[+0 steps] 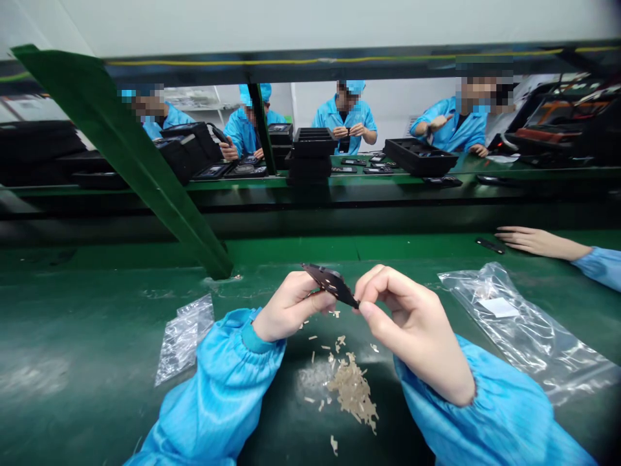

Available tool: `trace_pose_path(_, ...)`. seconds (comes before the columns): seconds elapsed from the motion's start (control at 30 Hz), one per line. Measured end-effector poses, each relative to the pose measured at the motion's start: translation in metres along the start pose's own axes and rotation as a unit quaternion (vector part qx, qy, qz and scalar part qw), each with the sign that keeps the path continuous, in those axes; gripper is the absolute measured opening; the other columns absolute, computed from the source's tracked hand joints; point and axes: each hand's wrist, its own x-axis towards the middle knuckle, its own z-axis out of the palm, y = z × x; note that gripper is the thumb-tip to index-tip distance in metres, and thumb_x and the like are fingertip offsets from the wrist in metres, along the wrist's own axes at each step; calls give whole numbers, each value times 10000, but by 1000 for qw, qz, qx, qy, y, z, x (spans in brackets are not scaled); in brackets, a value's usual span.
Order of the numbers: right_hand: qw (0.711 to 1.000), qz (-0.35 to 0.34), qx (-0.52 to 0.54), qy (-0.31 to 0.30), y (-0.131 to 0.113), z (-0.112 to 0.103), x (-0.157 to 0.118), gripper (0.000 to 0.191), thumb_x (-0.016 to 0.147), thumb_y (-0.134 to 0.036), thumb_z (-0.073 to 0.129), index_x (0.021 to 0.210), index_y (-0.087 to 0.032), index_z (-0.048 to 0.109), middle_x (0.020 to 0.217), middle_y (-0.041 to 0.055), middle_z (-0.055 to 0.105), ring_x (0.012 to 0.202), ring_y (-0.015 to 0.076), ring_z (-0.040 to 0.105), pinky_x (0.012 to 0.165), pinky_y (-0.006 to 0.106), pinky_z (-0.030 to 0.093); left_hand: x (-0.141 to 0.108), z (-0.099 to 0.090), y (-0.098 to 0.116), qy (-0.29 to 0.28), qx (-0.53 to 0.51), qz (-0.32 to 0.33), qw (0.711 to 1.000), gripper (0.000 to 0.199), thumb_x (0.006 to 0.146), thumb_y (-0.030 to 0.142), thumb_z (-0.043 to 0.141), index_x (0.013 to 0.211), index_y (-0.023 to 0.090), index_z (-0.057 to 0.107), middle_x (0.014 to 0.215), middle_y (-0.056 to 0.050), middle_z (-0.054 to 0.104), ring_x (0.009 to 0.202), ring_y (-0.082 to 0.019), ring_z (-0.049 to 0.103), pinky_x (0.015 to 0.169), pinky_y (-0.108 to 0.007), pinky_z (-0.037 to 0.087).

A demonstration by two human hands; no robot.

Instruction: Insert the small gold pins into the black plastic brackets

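A thin black plastic housing panel (334, 285) is held tilted above the green table. My left hand (294, 305) is closed around its left end, thumb along the near side. At the panel's right corner, the thumb and index finger of my right hand (407, 317) are pinched together; they touch the edge, and any small piece between them is hidden. Beneath the hands lies a heap of small beige cut pieces (353, 388), with several loose ones scattered around it.
Clear plastic bags lie to the left (185, 336) and right (528, 336). Another person's hand (538, 243) rests at right beside a small black part (490, 245). A slanted green post (130, 162) rises at left. Beyond, several people in blue work behind stacked black trays (313, 152).
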Motion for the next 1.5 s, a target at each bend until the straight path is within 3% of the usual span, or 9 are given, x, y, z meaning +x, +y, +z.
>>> trace_pose_path(0.13,999,31,35,-13,1,-1,2,143,726,-96,524,639,-184,453,659,-15,527,600,100,514,547,224,413,0,-2,-2,-11,-41,-28,999,227,841,334,540,721,142,566,597,-5,515,551,-95,475,547,-221,390)
trace_pose_path(0.37,983,91,154,-40,7,-2,0,55,823,-180,521,772,-187,504,665,-20,558,603,108,546,578,241,432,0,5,-2,-13,-198,-150,969,276,755,400,633,793,131,581,556,13,525,429,-61,436,404,-179,328)
trace_pose_path(0.53,977,87,179,-76,13,-2,1,172,846,-280,552,708,-186,515,662,-18,523,627,109,494,581,243,382,1,8,3,-8,-253,-188,949,263,737,370,651,784,125,568,491,20,527,383,-45,405,361,-154,274)
trace_pose_path(0.77,979,32,190,-73,14,0,-1,167,885,-257,502,730,-197,494,703,-16,493,678,113,460,627,243,378,1,12,7,-19,-306,-233,923,282,717,367,639,804,108,569,420,39,510,295,-26,334,337,-175,175)
trace_pose_path(1.2,985,-9,147,-95,12,-2,0,144,911,-270,437,785,-201,446,700,0,479,627,126,472,564,261,413,-1,23,14,-11,-379,-238,894,193,766,297,579,766,104,564,370,53,460,287,-31,294,366,-194,167)
trace_pose_path(1.5,994,-87,39,-48,17,-2,3,147,909,-275,431,782,-203,441,711,-1,439,627,125,442,541,259,387,-3,36,24,32,-433,-233,870,134,816,195,497,753,92,555,347,57,432,275,-17,261,372,-160,202)
